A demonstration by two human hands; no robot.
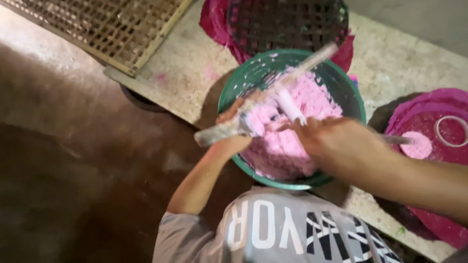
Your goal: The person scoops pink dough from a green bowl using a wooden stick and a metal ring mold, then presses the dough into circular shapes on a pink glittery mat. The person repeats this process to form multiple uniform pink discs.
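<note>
- Dim, warm light; the floor left of the green basin (351, 92) lies in deep brown shadow.
- Motion blur smears the stick (265, 95) and the right hand (331, 141) over the basin.
- Whole frame soft, low in detail.

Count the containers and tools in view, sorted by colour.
Green basin with pink paste: 1
Magenta basins: 2, top and right
Dark woven basket: 1
White paste-coated stick: 1
Wooden slatted tray: 1
Total: 6
</note>
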